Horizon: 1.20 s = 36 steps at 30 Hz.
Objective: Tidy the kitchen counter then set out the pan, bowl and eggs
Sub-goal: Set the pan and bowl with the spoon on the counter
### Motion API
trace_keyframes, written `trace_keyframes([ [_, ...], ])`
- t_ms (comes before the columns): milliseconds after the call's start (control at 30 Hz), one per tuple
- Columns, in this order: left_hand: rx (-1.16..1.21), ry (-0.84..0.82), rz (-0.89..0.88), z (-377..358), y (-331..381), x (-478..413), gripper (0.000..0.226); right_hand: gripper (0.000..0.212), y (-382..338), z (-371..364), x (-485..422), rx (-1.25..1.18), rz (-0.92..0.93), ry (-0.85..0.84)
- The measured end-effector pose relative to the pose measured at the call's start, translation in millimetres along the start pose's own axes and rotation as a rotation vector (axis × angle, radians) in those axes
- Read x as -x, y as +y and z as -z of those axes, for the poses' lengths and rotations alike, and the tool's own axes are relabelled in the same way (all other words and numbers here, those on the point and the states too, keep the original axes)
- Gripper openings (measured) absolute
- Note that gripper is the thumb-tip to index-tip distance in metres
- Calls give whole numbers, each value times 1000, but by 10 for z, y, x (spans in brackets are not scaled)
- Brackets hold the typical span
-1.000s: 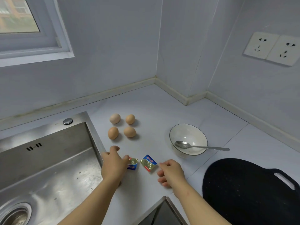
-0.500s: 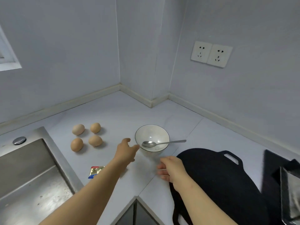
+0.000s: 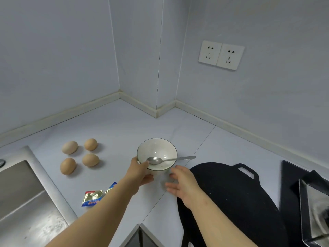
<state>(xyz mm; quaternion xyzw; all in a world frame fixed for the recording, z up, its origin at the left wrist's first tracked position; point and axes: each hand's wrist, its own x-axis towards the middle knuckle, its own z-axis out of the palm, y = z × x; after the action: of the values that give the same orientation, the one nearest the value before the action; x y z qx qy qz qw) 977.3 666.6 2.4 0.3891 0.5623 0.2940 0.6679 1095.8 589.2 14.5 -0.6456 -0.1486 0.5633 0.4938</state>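
Note:
A white bowl with a dark rim stands mid-counter, and a metal spoon lies in it with its handle over the right rim. My left hand grips the bowl's near-left rim, thumb on the edge and fingers against the outside. My right hand hovers with spread fingers just near-right of the bowl; whether it touches is unclear. Several brown eggs lie in a cluster to the left. A flat black pan with a loop handle lies at the right.
Two foil packets lie near the front edge, one partly hidden under my left forearm. A steel sink fills the left. A black hob with a metal tray sits at the far right. Wall sockets are above the counter.
My left hand let go of the packets, moved right and took hold of the bowl's rim. My right hand moved up beside the bowl. The view swung right.

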Motion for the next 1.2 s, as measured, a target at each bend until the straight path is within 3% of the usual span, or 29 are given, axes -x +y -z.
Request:
trace_keyframes([
  [133, 62, 47, 5, -3, -12, 13, 37, 14, 9, 0, -45, 30, 5, -16],
  [300, 76, 70, 72, -154, -184, 83, 63, 15, 14, 182, -50, 55, -27, 127],
  [433, -40, 61, 89, -418, -390, 128, 55, 6, 60, 390, -56, 91, -33, 265],
  [600, -354, 37, 117, -779, -572, 207, 16, 20, 203, 699, 84, 250, 92, 383],
  [700, -474, -18, 113, -1014, -568, 219, 28, 26, 242, 963, 225, 432, 159, 527],
  [833, -472, -12, 174, -1151, -484, 181, 40, 30, 325, 1281, 410, 765, 77, 821],
  [967, -408, -37, 252, -1135, -450, 169, 35, 42, 452, 1461, 509, 812, -63, 803],
  [1200, -319, -76, 256, -1101, -445, 247, 36, 40, 442, 1468, 497, 775, 8, 720],
])
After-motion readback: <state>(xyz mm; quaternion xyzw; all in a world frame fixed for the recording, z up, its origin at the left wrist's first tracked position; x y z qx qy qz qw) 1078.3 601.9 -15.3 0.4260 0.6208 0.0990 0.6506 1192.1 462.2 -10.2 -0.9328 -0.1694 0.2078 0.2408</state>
